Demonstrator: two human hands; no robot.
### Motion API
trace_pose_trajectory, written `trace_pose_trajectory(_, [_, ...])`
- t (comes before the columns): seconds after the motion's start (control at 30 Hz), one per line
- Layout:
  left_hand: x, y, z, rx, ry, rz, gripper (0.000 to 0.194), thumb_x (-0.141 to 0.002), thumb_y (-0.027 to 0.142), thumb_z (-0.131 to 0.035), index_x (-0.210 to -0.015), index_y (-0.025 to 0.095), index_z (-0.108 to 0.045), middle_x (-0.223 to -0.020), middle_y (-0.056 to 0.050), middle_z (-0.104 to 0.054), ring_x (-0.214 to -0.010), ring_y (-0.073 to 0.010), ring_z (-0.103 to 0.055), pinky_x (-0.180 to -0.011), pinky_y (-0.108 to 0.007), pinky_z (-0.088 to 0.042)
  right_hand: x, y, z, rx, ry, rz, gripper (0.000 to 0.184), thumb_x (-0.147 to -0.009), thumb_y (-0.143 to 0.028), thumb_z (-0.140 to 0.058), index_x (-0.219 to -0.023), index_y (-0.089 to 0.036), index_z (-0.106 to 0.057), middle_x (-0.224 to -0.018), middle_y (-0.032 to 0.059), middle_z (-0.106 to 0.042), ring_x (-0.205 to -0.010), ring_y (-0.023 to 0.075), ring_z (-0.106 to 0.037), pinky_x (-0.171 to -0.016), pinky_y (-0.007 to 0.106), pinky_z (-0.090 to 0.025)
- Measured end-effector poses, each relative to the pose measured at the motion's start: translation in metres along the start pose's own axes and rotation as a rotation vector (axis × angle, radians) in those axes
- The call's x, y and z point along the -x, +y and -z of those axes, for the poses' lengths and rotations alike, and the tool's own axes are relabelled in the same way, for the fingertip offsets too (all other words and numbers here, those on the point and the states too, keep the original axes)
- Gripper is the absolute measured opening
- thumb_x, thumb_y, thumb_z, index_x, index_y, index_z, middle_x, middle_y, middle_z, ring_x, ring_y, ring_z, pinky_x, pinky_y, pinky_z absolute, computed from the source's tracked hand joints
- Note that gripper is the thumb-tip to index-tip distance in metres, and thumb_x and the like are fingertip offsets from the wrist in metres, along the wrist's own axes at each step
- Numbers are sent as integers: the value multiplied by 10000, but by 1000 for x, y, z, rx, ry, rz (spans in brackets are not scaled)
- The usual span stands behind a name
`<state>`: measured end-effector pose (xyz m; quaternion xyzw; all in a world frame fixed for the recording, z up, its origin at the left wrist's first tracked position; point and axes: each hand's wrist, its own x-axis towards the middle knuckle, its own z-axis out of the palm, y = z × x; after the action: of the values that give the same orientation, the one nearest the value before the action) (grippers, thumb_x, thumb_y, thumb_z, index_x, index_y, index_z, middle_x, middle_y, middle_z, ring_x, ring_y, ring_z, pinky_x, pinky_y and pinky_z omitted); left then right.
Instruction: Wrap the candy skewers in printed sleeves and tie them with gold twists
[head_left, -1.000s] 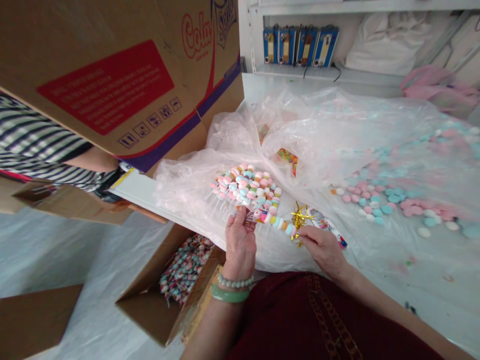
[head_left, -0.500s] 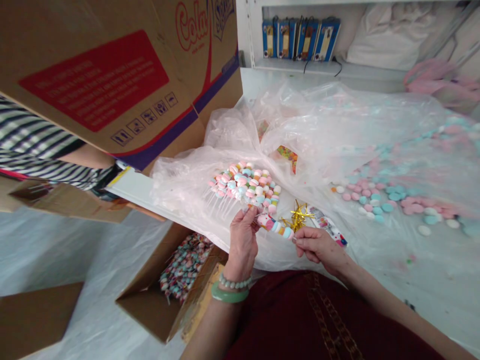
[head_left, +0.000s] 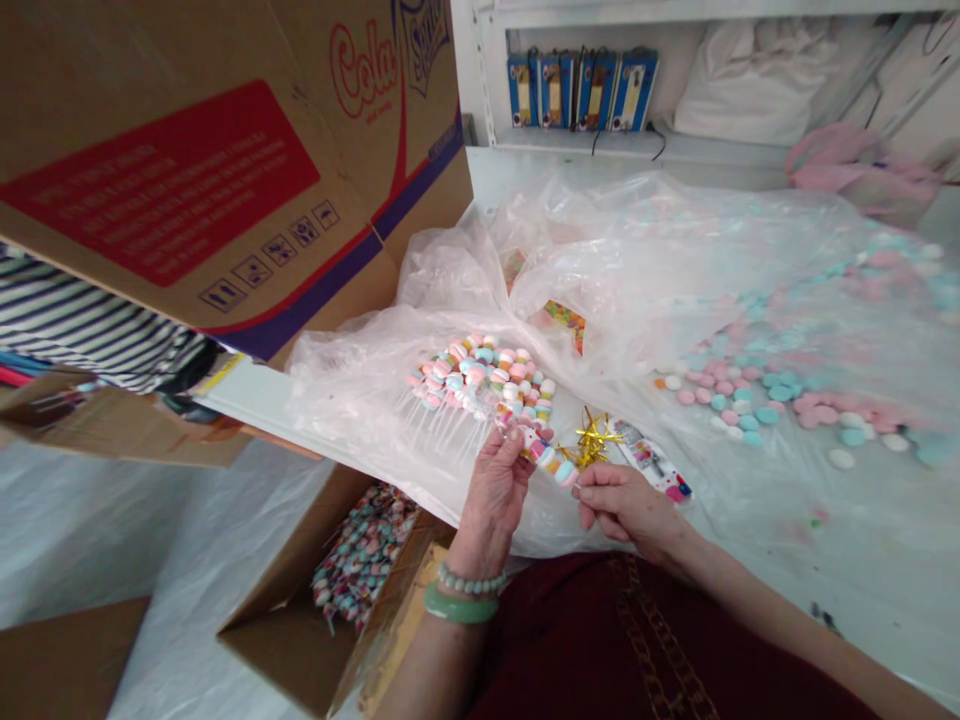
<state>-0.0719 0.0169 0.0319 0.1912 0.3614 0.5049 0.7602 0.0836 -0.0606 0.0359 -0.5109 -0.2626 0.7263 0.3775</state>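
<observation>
A candy skewer (head_left: pixel 556 466) of pastel discs is held between my two hands, its upper part inside a printed clear bag. My left hand (head_left: pixel 496 480) pinches the bagged part, and bag film sticks out beyond the fingers. At the other end, the fingers of my right hand (head_left: pixel 622 505) close on the stick, just below the last blue disc. Gold twist ties (head_left: pixel 595 438) lie just beyond my right hand, beside a stack of flat printed bags (head_left: pixel 651 460). Past my left hand rests a pile of candy skewers (head_left: pixel 480 372), sticks pointing toward me.
Loose candy discs (head_left: pixel 739 392) lie on and under plastic sheeting (head_left: pixel 637 260) at the right. A large carton (head_left: pixel 225 130) stands at the left, a striped sleeve (head_left: pixel 82 320) behind it. Below the table edge, an open box (head_left: pixel 289 640) holds many skewers. Blue boxes (head_left: pixel 634 90) line a shelf.
My left hand has shifted slightly along the bagged skewer toward my right hand. The view has swung a little, and the other person's forearm is now hidden behind the carton.
</observation>
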Motion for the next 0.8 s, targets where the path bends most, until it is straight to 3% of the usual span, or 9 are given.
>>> trace_pose_trajectory(0.13, [3, -2, -1, -28, -2, 70, 231, -682, 246, -785, -852, 130, -681, -839, -69, -714, -753, -173, -678, -739, -286, -527, -6, -4, -3, -259, -162, -206, 245, -669, -289, -724, -766, -153, -544, -569, -58, -596, -293, -13, -195, -315, 178, -72])
trace_pose_trajectory(0.23, [4, -3, 0, -32, 16, 109, 197, -707, 243, -763, -849, 132, -681, -849, -68, -712, -753, -180, -682, -725, -290, -534, -10, -4, -6, -328, -212, -230, 252, -664, -273, -728, -804, -152, -557, -562, -77, -566, -297, -17, -175, -315, 171, -65])
trace_pose_trajectory(0.37, [4, 1, 4, -71, 1, 185, 220, -724, 255, -751, -891, 136, -672, -901, -84, -705, -793, -207, -687, -709, -305, -544, -11, -2, -12, -184, -56, -50, 233, -707, -341, -687, -739, -153, -553, -576, -36, -606, -291, -2, -226, -316, 183, -64])
trace_pose_trajectory(0.5, [3, 11, 5, -46, -21, 237, 377, -783, 395, -685, -1076, 163, -633, -936, -110, -702, -841, -257, -689, -743, -399, -553, -10, -1, -15, 20, 73, 70, 190, -716, -349, -631, -713, -168, -572, -541, -48, -563, -319, 30, -295, -339, 191, -141])
trace_pose_trajectory(0.6, [1, 15, 2, -28, 4, 179, 334, -783, 391, -686, -998, 137, -659, -899, -105, -700, -827, -248, -687, -744, -387, -554, -10, -1, -13, 255, 147, 190, 121, -718, -298, -584, -730, -184, -625, -504, -61, -481, -399, 70, -373, -403, 204, -260])
trace_pose_trajectory(0.67, [0, 14, -1, -9, 34, 108, 264, -759, 340, -721, -903, 124, -675, -882, -92, -699, -826, -221, -682, -778, -358, -546, -10, -1, -12, 419, 216, 327, 98, -712, -261, -573, -714, -194, -645, -578, -33, -526, -518, 102, -458, -485, 218, -334])
trace_pose_trajectory(0.73, [0, 10, -4, 2, 42, 55, 242, -743, 325, -738, -861, 122, -680, -879, -84, -699, -833, -208, -677, -811, -351, -536, -9, -2, -11, 512, 270, 424, 97, -720, -248, -563, -680, -201, -638, -649, -13, -557, -616, 125, -498, -550, 230, -362])
trace_pose_trajectory(0.8, [2, 5, -7, -5, 22, 32, 251, -740, 334, -741, -866, 125, -682, -861, -77, -698, -820, -202, -675, -817, -351, -529, -9, -4, -13, 520, 257, 419, 135, -744, -258, -542, -644, -199, -612, -591, -21, -514, -586, 122, -479, -546, 235, -352])
